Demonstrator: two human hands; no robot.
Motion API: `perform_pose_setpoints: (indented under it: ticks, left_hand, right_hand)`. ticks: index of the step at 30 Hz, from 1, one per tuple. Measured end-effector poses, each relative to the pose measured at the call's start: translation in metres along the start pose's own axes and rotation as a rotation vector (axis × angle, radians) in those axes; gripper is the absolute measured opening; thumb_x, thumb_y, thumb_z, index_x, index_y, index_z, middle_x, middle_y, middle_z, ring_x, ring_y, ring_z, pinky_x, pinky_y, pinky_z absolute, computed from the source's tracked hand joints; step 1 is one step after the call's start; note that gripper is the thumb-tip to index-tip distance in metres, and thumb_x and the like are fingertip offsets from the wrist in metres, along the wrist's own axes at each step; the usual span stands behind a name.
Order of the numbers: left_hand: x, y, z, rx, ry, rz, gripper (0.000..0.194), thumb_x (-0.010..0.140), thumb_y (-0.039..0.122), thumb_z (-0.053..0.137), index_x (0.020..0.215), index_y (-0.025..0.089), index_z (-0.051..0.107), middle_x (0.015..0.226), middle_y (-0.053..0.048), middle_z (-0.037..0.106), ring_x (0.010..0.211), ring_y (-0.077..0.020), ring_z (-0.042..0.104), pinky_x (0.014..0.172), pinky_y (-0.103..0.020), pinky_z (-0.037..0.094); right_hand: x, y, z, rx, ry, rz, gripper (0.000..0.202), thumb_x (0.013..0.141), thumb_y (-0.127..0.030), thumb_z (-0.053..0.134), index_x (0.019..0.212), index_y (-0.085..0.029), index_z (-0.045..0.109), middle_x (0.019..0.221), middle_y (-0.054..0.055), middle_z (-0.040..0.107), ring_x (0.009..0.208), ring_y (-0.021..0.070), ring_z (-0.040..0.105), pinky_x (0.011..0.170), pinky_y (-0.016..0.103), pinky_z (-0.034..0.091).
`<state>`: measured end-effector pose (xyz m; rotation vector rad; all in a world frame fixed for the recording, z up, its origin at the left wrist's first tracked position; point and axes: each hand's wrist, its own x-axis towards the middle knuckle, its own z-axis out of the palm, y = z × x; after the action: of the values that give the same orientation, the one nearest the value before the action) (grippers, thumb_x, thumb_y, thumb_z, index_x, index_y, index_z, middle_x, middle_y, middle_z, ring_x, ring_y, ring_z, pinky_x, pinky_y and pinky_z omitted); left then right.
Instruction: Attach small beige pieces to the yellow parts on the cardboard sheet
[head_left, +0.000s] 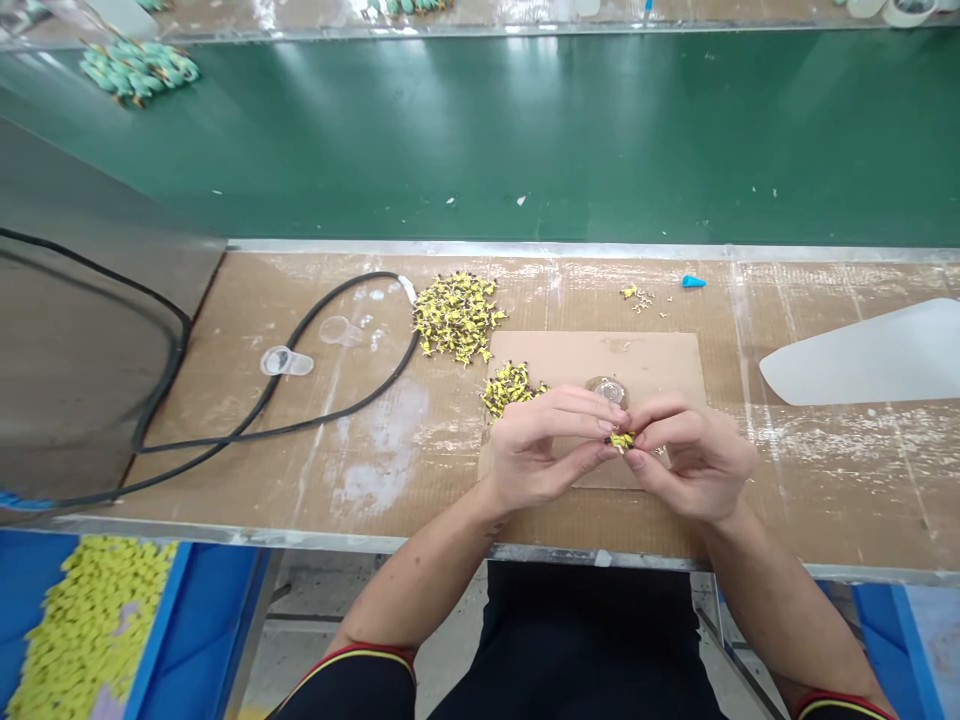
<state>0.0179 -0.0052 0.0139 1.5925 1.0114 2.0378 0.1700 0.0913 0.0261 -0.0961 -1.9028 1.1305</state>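
Observation:
Between my fingertips is a tiny yellow figure (621,440) with dark ends, pinched from both sides. My left hand (551,440) grips its left end with thumb and fingers, and my right hand (690,450) grips its right end. Just behind the fingers, a small round clear dish (609,390) sits on a cardboard sheet (592,350), partly covered by my hands. Beside my left hand lies a small pile of yellow and black figures (510,388). Farther back and left is a larger pile of the same figures (457,315).
A black cable (315,425) loops across the left of the table, near a clear plastic scoop (289,362). A blue cone-shaped cap (693,282) and small pale scraps (642,300) lie at the back. On the right is a white sheet (862,355). A green conveyor belt (480,140) runs behind.

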Motion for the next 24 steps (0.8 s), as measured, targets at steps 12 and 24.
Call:
perform_pose_setpoints:
  ticks: [12,24]
  left_hand:
    - [0.002,0.001,-0.01,0.19,-0.013,0.005,0.023,0.089,0.009,0.075,0.109,0.022,0.074,0.101,-0.006,0.081,0.095,-0.0176,0.079,0.084,-0.031,0.066]
    - [0.011,-0.041,-0.135,1.232,0.491,-0.478,0.013,0.085,0.022,0.068,0.094,0.017,0.075,0.1,-0.008,0.08,0.098,-0.0244,0.073,0.096,-0.043,0.056]
  right_hand:
    - [0.0,0.0,-0.003,-0.134,-0.012,-0.028,0.022,0.085,-0.012,0.075,0.102,-0.024,0.069,0.097,0.005,0.073,0.084,0.018,0.073,0.066,0.032,0.063]
    - [0.006,0.013,-0.032,-0.49,0.117,-0.041,0.016,0.088,-0.016,0.074,0.099,-0.027,0.07,0.098,0.005,0.069,0.08,0.0188,0.067,0.061,0.033,0.057]
